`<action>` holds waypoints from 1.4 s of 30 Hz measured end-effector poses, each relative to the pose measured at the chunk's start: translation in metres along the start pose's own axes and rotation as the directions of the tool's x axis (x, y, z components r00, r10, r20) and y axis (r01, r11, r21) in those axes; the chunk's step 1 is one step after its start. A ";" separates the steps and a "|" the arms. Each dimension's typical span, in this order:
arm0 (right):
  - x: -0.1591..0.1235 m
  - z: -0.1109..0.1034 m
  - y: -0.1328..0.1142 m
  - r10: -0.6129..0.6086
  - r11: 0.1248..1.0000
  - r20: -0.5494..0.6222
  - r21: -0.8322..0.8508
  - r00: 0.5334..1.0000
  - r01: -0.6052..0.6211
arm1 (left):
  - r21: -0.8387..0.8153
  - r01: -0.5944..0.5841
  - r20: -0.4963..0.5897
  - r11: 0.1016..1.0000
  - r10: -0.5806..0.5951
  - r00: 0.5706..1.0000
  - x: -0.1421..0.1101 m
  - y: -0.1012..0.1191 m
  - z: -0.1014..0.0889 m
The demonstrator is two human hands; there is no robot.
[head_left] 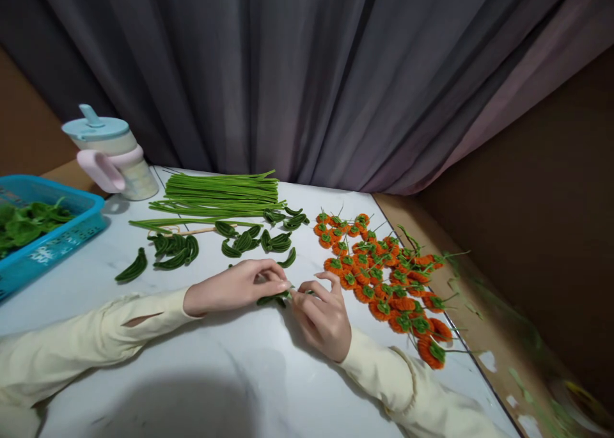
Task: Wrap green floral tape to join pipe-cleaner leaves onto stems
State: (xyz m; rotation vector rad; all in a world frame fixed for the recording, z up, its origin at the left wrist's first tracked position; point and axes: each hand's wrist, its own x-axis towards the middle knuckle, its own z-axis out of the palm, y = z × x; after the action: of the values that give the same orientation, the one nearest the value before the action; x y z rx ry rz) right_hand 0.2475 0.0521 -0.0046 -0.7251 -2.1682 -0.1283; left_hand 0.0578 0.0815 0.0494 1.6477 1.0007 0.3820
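Note:
Over the middle of the white table, my left hand (235,288) pinches a dark green chenille leaf (269,300) between thumb and fingertips. My right hand (323,316) meets it from the right, its thumb and forefinger closed at the same leaf's end. The fingers partly cover this leaf, so its full shape is hidden. Behind my hands lie several loose dark green leaves (177,249), some in small clusters. A single leaf (131,266) rests apart at the left. To the right of my right hand spread many small orange chenille pumpkins (364,292) with green tops and thin stems.
Green chenille stems (220,194) lie bundled at the back of the table (201,374). A tan stick (206,229) lies in front of them. At the left stand a blue basket (91,224) with green pieces and a lidded cup (137,179). A grey curtain (288,73) hangs behind.

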 end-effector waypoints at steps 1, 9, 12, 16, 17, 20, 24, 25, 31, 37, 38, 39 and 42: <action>0.001 0.000 0.000 0.025 0.999 0.012 0.032 1.000 -0.025 | 0.121 -0.067 -0.027 0.990 0.071 0.997 -0.001 0.001 0.000; 0.003 0.001 -0.002 0.217 0.932 0.079 0.281 0.973 -0.230 | 0.676 -0.422 0.101 0.604 0.491 0.865 -0.012 -0.002 0.004; 0.004 0.002 -0.001 0.317 0.858 0.116 0.389 0.941 -0.337 | 0.661 -0.425 0.085 0.619 0.500 0.862 -0.010 -0.006 0.005; 0.004 0.002 -0.001 0.423 0.764 0.196 0.448 0.884 -0.465 | 0.591 -0.408 0.075 0.696 0.457 0.886 -0.007 -0.007 0.004; 0.004 0.002 -0.001 0.433 0.749 0.212 0.456 0.876 -0.481 | 0.576 -0.406 0.072 0.709 0.451 0.890 -0.006 -0.007 0.004; 0.006 0.000 -0.002 0.447 0.707 0.249 0.490 0.859 -0.510 | 0.545 -0.396 0.050 0.739 0.443 0.895 -0.006 -0.007 0.005; 0.009 -0.001 -0.001 0.509 0.528 0.382 0.569 0.771 -0.631 | 0.466 -0.339 0.009 0.818 0.379 0.926 -0.005 -0.005 0.003; 0.009 -0.001 0.000 0.525 0.443 0.434 0.596 0.733 -0.670 | 0.423 -0.303 -0.007 0.854 0.338 0.941 -0.005 -0.004 0.002; 0.008 0.000 0.007 0.469 0.037 0.646 0.667 0.602 -0.744 | 0.029 -0.046 0.050 0.998 0.045 0.998 0.000 0.000 -0.004; 0.009 -0.002 0.011 0.395 -0.019 0.704 0.648 0.590 -0.761 | -0.219 0.042 0.159 0.975 -0.007 0.987 0.004 -0.005 -0.006; 0.009 -0.003 0.010 0.380 -0.012 0.709 0.646 0.594 -0.763 | -0.228 0.050 0.176 0.972 -0.009 0.984 0.004 -0.006 -0.006; 0.009 -0.003 0.010 0.363 0.003 0.709 0.647 0.604 -0.762 | -0.231 0.056 0.196 0.971 -0.010 0.981 0.004 -0.006 -0.007; 0.011 -0.005 0.008 0.331 0.123 0.667 0.671 0.668 -0.731 | -0.218 0.068 0.252 0.974 -0.011 0.968 0.005 -0.006 -0.009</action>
State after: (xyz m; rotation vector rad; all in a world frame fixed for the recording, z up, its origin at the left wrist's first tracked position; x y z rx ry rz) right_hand 0.2497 0.0622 0.0057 -0.8020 -1.6401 1.6871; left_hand 0.0519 0.0906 0.0453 1.4272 0.7704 0.2432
